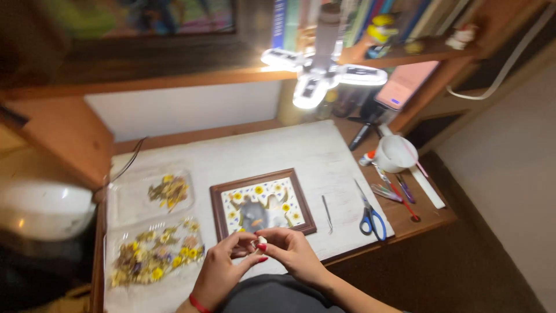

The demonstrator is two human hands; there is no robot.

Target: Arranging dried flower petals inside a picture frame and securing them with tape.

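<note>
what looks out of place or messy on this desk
Nothing is spilled or broken. The wooden picture frame lies slightly askew on the white mat, and both hands pinch a small white piece just below it.

Frame (263, 204) mid-desk (278, 148), flower trays (152, 226) left, tweezers (327, 213) and scissors (369, 211) right.

I saw a tiny pale object (262, 239), too small to identify, pinched between fingertips at six o'clock, just below the brown wooden frame (263, 203) lying flat, filled with yellow pressed flowers.
</note>
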